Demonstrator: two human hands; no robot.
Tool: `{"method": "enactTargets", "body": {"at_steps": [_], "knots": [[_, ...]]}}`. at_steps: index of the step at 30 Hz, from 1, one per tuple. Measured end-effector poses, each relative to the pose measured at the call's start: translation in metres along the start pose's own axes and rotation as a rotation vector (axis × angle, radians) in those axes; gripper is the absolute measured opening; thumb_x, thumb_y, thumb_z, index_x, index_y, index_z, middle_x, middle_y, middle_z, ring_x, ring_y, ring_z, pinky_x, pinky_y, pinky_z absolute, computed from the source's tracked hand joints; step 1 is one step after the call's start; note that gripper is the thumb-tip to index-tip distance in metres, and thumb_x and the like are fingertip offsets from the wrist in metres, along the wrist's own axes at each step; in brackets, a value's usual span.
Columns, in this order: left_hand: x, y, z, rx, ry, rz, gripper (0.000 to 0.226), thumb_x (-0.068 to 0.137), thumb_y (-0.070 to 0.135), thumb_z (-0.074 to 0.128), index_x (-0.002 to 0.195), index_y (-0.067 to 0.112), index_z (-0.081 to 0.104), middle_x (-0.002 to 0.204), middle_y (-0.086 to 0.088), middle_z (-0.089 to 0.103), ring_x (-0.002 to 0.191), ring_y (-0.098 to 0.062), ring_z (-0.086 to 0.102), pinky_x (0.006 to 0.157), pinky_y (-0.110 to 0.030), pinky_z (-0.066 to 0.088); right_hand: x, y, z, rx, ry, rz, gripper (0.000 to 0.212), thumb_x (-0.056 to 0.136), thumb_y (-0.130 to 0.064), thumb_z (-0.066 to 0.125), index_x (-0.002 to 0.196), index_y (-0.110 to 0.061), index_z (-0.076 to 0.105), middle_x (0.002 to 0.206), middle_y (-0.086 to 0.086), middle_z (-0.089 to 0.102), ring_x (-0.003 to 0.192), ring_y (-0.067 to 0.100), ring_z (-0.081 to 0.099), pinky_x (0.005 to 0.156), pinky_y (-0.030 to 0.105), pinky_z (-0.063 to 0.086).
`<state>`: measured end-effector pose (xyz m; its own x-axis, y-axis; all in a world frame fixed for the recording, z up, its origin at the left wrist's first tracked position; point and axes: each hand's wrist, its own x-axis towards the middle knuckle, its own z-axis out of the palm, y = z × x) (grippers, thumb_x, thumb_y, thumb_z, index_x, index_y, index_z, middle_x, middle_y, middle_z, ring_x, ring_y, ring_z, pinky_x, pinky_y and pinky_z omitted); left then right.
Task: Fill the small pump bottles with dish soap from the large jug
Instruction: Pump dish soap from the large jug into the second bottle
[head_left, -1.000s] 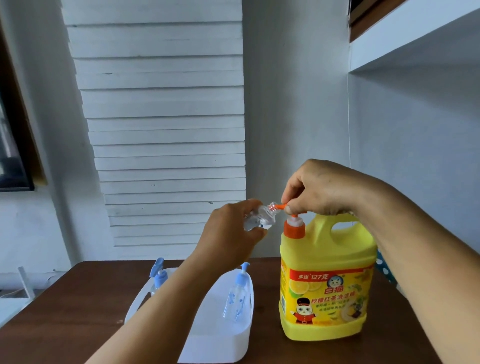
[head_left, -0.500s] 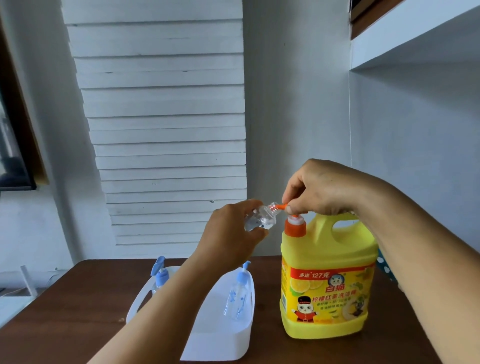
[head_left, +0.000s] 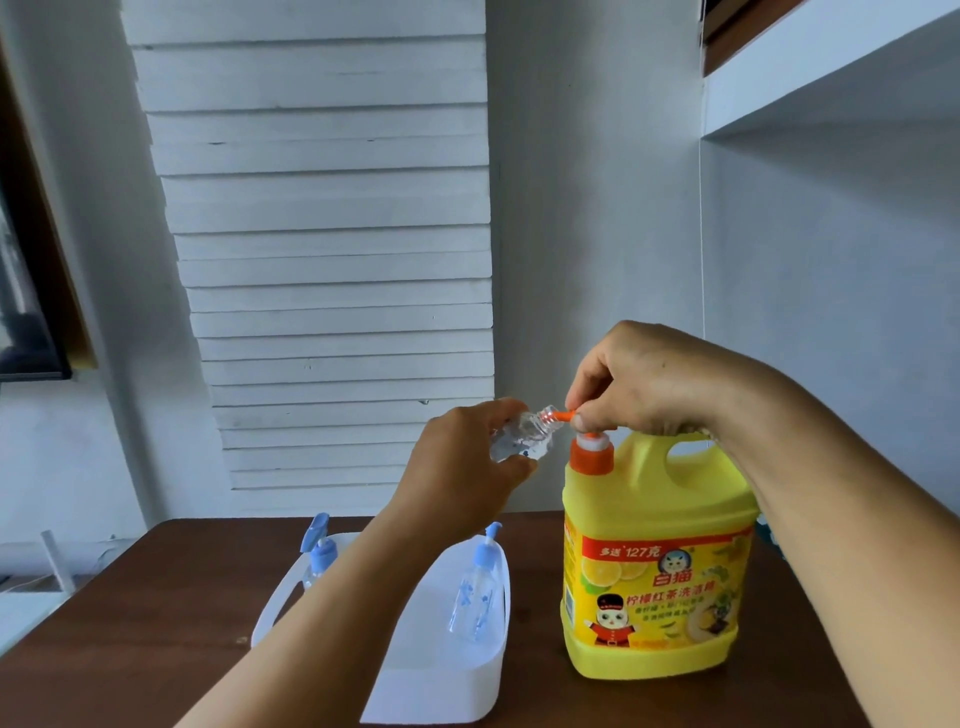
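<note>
Bottle (head_left: 522, 439) lying tilted in gripping left hand (head_left: 462, 467), mouth pointing 3 o'clock at jug (head_left: 657, 561) spout (head_left: 561, 415), right hand (head_left: 649, 384) fingers curling on pump.

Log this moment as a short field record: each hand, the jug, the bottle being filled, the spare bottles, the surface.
left hand: grips a small clear bottle, tilted, its open mouth at the jug's spout
right hand: on the orange pump head of the jug, fingers curled over it
jug: yellow, upright on the table, orange collar
spare bottles: two with blue pumps, one and another, in a white tray
surface: dark wooden table
fill level: cannot tell
</note>
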<state>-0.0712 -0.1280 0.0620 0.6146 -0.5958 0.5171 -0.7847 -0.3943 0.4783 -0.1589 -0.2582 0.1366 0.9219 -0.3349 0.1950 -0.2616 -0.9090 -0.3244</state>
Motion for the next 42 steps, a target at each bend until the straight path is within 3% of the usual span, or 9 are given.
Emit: {"method": "enactTargets", "body": {"at_steps": [5,12,15,21,24,27,35,40,42], "knots": [[0.002,0.004,-0.006,-0.031,0.024,0.013,0.026,0.08,0.025,0.067,0.106,0.028,0.063,0.1,0.004,0.071,0.08,-0.014,0.061,0.066,-0.018,0.043,-0.002,-0.004,-0.015,0.006,0.009,-0.009,0.008,0.078,-0.022,0.072,0.086,-0.021,0.076,0.073,-0.006,0.069,0.066,0.008,0.058,0.054,0.021,0.043],[0.002,0.001,-0.002,-0.005,0.011,0.016,0.039,0.082,0.025,0.066,0.12,0.026,0.058,0.113,0.003,0.068,0.087,-0.011,0.06,0.067,-0.014,0.042,-0.002,-0.002,-0.004,-0.013,0.05,-0.002,0.013,0.077,-0.02,0.073,0.089,-0.022,0.076,0.077,-0.008,0.066,0.072,0.007,0.059,0.054,0.019,0.043],[-0.001,-0.001,0.001,-0.01,0.005,0.006,0.038,0.081,0.024,0.067,0.118,0.025,0.06,0.111,0.003,0.069,0.083,-0.009,0.056,0.066,-0.012,0.042,-0.003,-0.003,0.002,-0.028,0.034,0.008,0.015,0.076,-0.018,0.072,0.089,-0.023,0.076,0.074,-0.009,0.064,0.067,0.004,0.054,0.05,0.019,0.037],[0.001,0.002,-0.002,-0.047,0.017,0.006,0.032,0.081,0.026,0.067,0.113,0.027,0.061,0.104,0.004,0.07,0.084,-0.011,0.06,0.063,-0.01,0.039,-0.003,-0.005,-0.013,0.005,0.026,0.004,0.006,0.077,-0.021,0.073,0.082,-0.024,0.075,0.073,-0.007,0.07,0.067,0.006,0.058,0.055,0.021,0.042],[0.002,0.002,-0.003,-0.042,0.02,0.009,0.036,0.081,0.026,0.067,0.115,0.027,0.06,0.107,0.003,0.07,0.082,-0.011,0.059,0.063,-0.011,0.04,-0.003,-0.003,-0.016,0.017,0.006,-0.005,0.004,0.076,-0.021,0.074,0.079,-0.024,0.075,0.07,-0.006,0.071,0.064,0.007,0.059,0.055,0.022,0.043],[0.001,0.001,-0.003,-0.036,0.018,0.011,0.036,0.081,0.025,0.067,0.117,0.026,0.059,0.109,0.002,0.07,0.082,-0.011,0.059,0.063,-0.011,0.04,-0.002,-0.001,-0.009,0.026,0.033,-0.006,0.008,0.076,-0.022,0.074,0.084,-0.024,0.075,0.078,-0.007,0.07,0.077,0.009,0.063,0.064,0.024,0.048],[-0.001,0.0,0.0,0.003,-0.004,-0.002,0.037,0.081,0.025,0.067,0.118,0.026,0.059,0.11,0.002,0.069,0.082,-0.011,0.056,0.065,-0.015,0.042,-0.004,-0.002,-0.002,-0.021,0.017,-0.007,0.009,0.078,-0.02,0.072,0.086,-0.023,0.075,0.076,-0.01,0.066,0.071,0.006,0.057,0.055,0.02,0.042],[0.001,0.004,-0.005,-0.029,0.022,-0.009,0.03,0.079,0.026,0.068,0.108,0.029,0.062,0.1,0.003,0.071,0.08,-0.016,0.061,0.064,-0.02,0.042,-0.006,-0.008,-0.015,-0.05,0.013,-0.019,0.007,0.078,-0.02,0.072,0.083,-0.022,0.076,0.072,-0.005,0.07,0.062,0.006,0.056,0.051,0.021,0.039],[0.001,0.004,-0.006,-0.024,0.024,-0.011,0.032,0.079,0.026,0.068,0.11,0.029,0.062,0.101,0.003,0.071,0.082,-0.016,0.062,0.067,-0.02,0.043,-0.006,-0.004,-0.013,-0.017,0.037,-0.021,0.007,0.077,-0.022,0.073,0.083,-0.023,0.076,0.075,-0.006,0.07,0.068,0.009,0.059,0.054,0.022,0.043]]}}
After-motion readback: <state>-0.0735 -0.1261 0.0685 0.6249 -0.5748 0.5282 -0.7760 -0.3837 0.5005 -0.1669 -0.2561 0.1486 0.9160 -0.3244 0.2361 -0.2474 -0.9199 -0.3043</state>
